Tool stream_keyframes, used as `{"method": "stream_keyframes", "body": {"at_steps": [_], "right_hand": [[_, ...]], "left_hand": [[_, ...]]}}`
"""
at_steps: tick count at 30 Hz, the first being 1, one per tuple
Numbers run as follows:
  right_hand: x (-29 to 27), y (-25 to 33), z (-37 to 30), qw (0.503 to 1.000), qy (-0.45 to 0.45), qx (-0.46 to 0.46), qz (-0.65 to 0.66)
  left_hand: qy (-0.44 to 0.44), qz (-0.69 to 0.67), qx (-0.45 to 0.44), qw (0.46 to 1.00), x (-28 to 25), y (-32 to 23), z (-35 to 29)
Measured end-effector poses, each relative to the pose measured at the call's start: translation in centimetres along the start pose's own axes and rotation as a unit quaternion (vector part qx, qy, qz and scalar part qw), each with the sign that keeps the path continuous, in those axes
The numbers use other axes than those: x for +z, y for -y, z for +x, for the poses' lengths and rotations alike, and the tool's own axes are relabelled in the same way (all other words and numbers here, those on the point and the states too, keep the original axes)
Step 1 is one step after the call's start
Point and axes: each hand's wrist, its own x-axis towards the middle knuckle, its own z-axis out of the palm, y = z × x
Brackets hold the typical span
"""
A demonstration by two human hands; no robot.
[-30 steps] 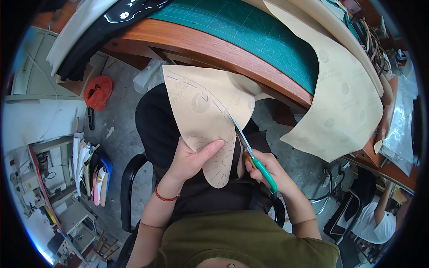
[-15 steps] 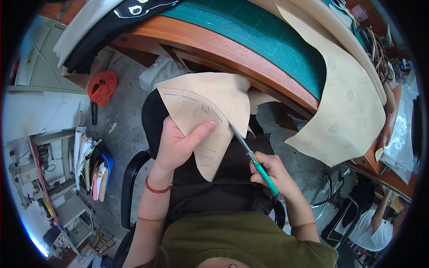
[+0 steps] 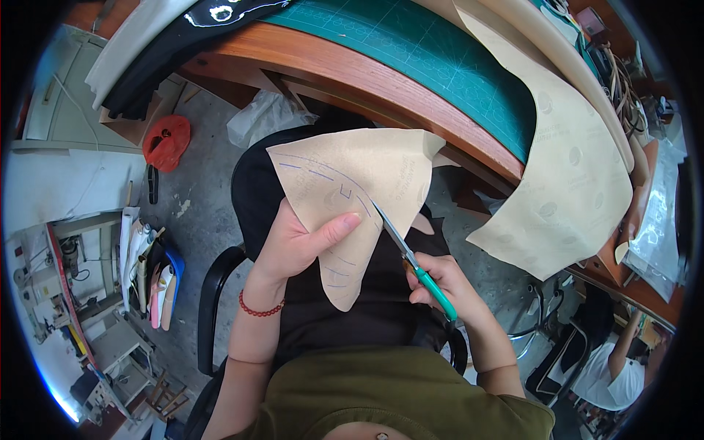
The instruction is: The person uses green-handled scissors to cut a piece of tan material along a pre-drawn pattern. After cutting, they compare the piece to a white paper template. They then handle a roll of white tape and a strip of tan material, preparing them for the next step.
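Over the person's lap, a tan paper piece (image 3: 352,198) with blue pen lines is held up in the air, just below the edge of the counter (image 3: 367,81). No box or sign shows close by. A clear plastic bag (image 3: 264,117) lies crumpled on the floor under the counter, and a red thing (image 3: 166,141) lies on the floor to the left.

The left hand (image 3: 297,246) grips the paper piece at its left edge, with the thumb lying flat across the front. A red bead bracelet (image 3: 257,309) sits on that wrist. The right hand (image 3: 440,282) is closed around the green handles of the scissors (image 3: 411,260). The blades point up and left, and they touch the right edge of the paper.

On the counter lies a green cutting mat (image 3: 440,59). A big tan paper sheet (image 3: 572,176) hangs down over the counter's right edge.
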Motion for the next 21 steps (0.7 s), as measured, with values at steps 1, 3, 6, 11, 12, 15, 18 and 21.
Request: {"method": "stream_keyframes", "body": {"at_steps": [1, 3, 6, 11, 12, 15, 18, 21], "right_hand": [[0.01, -0.02, -0.02, 1.0, 0.0, 0.002, 0.002], [0.05, -0.01, 0.12, 1.0, -0.001, -0.01, 0.017], [0.22, 0.27, 0.41, 0.999, -0.001, -0.028, 0.035], [-0.02, 0.24, 0.44, 0.999, 0.012, -0.033, 0.031], [-0.11, 0.23, 0.38, 0.999, 0.014, -0.031, 0.022], [-0.27, 0.38, 0.25, 1.0, 0.012, -0.015, 0.01], [-0.29, 0.58, 0.21, 1.0, 0.012, -0.006, 0.006], [-0.08, 0.32, 0.3, 1.0, 0.007, -0.021, 0.009]], "left_hand": [[0.002, -0.004, -0.004, 1.0, -0.01, 0.04, 0.01], [0.017, -0.006, -0.012, 1.0, -0.07, 0.11, 0.01], [0.046, -0.005, -0.03, 0.998, -0.24, -0.02, -0.2], [0.061, -0.036, -0.06, 0.996, -0.43, -0.26, -0.41], [0.059, -0.03, -0.056, 0.996, -0.39, -0.35, -0.4], [0.036, -0.029, -0.042, 0.998, -0.09, -0.26, -0.21], [-0.002, -0.045, -0.031, 0.999, 0.05, 0.23, -0.01], [0.007, -0.022, -0.03, 0.999, 0.08, 0.28, 0.06]]}}
